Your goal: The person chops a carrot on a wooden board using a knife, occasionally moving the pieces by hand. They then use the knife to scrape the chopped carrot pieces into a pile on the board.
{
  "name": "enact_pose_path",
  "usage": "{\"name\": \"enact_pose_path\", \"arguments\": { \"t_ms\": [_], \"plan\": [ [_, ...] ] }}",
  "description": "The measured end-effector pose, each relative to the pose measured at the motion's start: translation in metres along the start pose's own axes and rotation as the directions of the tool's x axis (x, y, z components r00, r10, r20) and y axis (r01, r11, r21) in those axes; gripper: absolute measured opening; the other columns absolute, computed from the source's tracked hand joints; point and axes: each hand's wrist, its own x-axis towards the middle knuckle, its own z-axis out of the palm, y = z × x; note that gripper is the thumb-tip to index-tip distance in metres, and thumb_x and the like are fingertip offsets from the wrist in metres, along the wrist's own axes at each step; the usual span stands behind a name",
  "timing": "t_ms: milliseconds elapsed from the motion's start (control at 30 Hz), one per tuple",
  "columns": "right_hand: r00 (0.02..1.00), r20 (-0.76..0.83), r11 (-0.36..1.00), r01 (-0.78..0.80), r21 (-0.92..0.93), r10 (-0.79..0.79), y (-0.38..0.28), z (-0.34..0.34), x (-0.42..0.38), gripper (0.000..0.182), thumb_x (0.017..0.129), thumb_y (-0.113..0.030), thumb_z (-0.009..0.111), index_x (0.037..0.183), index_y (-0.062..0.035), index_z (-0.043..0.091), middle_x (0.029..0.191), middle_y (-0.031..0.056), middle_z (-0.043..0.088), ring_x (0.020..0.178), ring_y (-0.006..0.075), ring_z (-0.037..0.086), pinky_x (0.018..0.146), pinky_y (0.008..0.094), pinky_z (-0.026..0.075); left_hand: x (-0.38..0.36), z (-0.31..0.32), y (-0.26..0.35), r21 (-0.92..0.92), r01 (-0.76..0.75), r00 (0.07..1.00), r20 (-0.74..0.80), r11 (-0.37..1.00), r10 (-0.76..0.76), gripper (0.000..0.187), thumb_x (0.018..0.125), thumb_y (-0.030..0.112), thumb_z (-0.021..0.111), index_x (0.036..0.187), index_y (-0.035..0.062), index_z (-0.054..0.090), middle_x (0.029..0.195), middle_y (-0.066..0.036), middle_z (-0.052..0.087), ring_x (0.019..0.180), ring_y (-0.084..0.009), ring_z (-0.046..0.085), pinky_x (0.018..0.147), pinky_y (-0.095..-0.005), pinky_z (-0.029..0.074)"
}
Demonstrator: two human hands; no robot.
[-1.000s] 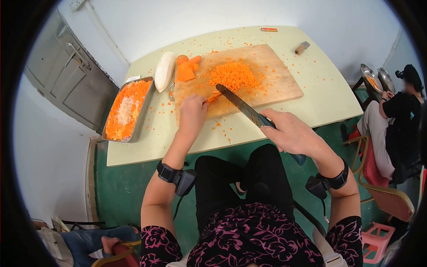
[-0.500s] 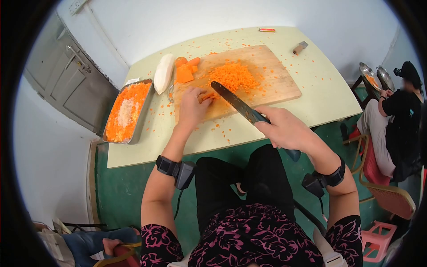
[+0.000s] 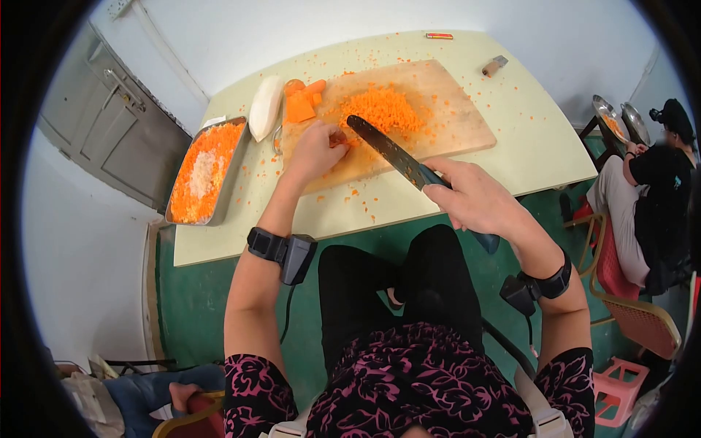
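At twelve o'clock, finely diced orange bits (image 3: 383,108) heap on the wooden board (image 3: 456,109); at eleven, the left hand (image 3: 319,152) curls narrowly (any pinch is hidden); the right hand (image 3: 476,196) grips the flecked, dark-bladed knife (image 3: 387,148).

Left of the pale yellow-green table (image 3: 540,150) I see a grey panelled door (image 3: 109,135) with a metal handle (image 3: 120,87). A small flat red item (image 3: 439,36) lies near the table's far edge. To the table's right, a person in a black top and cap (image 3: 657,175) sits by two round metal dishes (image 3: 634,123). Nearer me than the table's right end are a red chair with a gold-coloured frame (image 3: 646,319) and a pink plastic stool (image 3: 621,387).
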Motion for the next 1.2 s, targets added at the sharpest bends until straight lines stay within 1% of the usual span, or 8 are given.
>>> {"name": "enact_pose_path", "arguments": {
  "t_ms": [167,267,367,500,700,867,1100,1200],
  "plan": [
    [0.994,-0.073,0.992,0.075,-0.1,-0.082,0.002,0.003,0.004,0.018,0.079,-0.015,0.043,0.082,0.0024,0.045,0.055,0.0146,0.048,0.045,0.0262,0.052,0.051,0.0391,0.042,-0.004,0.02,0.004,0.054,-0.019,0.973,-0.227,0.998,0.031,0.015,0.071,0.01,0.065,0.082,0.0003,0.063,0.079,-0.017,0.059,0.081,-0.0332,0.057,0.072,-0.0401,0.046],
    [0.999,-0.039,0.997,0.014,-0.074,-0.017,0.004,0.0,0.005,0.032,0.083,-0.018,0.047,0.108,0.0007,0.053,0.057,0.0067,0.05,0.044,0.014,0.05,0.047,0.0294,0.042,-0.006,0.015,0.009,0.013,-0.081,0.973,-0.217,0.997,0.082,0.015,0.071,0.01,0.064,0.081,-0.0005,0.062,0.079,-0.017,0.059,0.081,-0.0336,0.056,0.072,-0.0414,0.045],
    [0.998,-0.065,0.998,0.018,-0.059,-0.022,0.002,-0.003,0.004,0.03,0.084,-0.018,0.047,0.106,0.0005,0.053,0.057,0.0066,0.05,0.045,0.0139,0.051,0.047,0.0297,0.043,-0.003,0.013,0.012,0.102,-0.06,0.985,-0.156,0.993,0.076,0.015,0.071,0.01,0.063,0.081,-0.0007,0.06,0.08,-0.017,0.058,0.08,-0.0337,0.056,0.072,-0.0414,0.045],
    [0.987,-0.107,0.985,0.1,-0.141,-0.116,0.003,0.0,0.003,0.02,0.08,-0.016,0.046,0.085,0.0037,0.048,0.071,0.0238,0.054,0.072,0.039,0.055,0.067,0.0449,0.043,0.0,0.021,0.01,0.122,0.004,0.965,-0.261,0.992,0.029,0.011,0.072,0.009,0.061,0.075,-0.0009,0.057,0.079,-0.016,0.058,0.08,-0.0338,0.055,0.072,-0.0412,0.044],
    [0.995,-0.066,0.986,0.063,-0.152,-0.074,-0.001,0.005,0.003,0.021,0.08,-0.016,0.046,0.085,0.0038,0.048,0.074,0.0248,0.055,0.075,0.0409,0.054,0.07,0.047,0.042,-0.005,0.025,0.012,0.168,0.053,0.957,-0.289,0.984,-0.002,0.013,0.071,0.009,0.062,0.079,-0.0011,0.06,0.079,-0.016,0.057,0.083,-0.0341,0.054,0.073,-0.0404,0.044],
    [0.995,-0.034,0.978,0.087,-0.188,-0.095,0.002,0.005,0.015,0.038,0.082,-0.019,0.045,0.112,0.0033,0.051,0.06,0.0117,0.052,0.046,0.0178,0.054,0.05,0.0318,0.045,-0.014,0.016,0.013,0.099,0.012,0.975,-0.223,0.995,0.011,0.027,0.072,0.01,0.064,0.096,-0.0013,0.063,0.081,-0.016,0.058,0.084,-0.0333,0.054,0.074,-0.04,0.044],
    [0.981,-0.081,0.954,0.15,-0.259,-0.177,0.01,-0.002,0.008,0.031,0.076,-0.014,0.053,0.101,0.0053,0.056,0.072,0.0212,0.06,0.072,0.0351,0.06,0.067,0.0423,0.046,-0.034,0.01,0.012,-0.165,0.084,0.955,-0.268,0.983,-0.127,0.022,0.072,0.001,0.064,0.094,-0.0014,0.064,0.085,-0.016,0.061,0.077,-0.0306,0.058,0.07,-0.0363,0.047],
    [0.985,-0.058,0.922,0.133,-0.364,-0.165,0.012,-0.003,0.005,0.024,0.079,-0.013,0.051,0.091,0.0072,0.055,0.075,0.0268,0.058,0.078,0.0413,0.058,0.073,0.0463,0.045,-0.03,0.02,0.0,-0.018,-0.092,0.925,-0.373,0.996,0.079,0.017,0.073,0.0,0.066,0.089,-0.0029,0.066,0.084,-0.014,0.064,0.072,-0.0246,0.062,0.065,-0.031,0.049]
  ]
}}
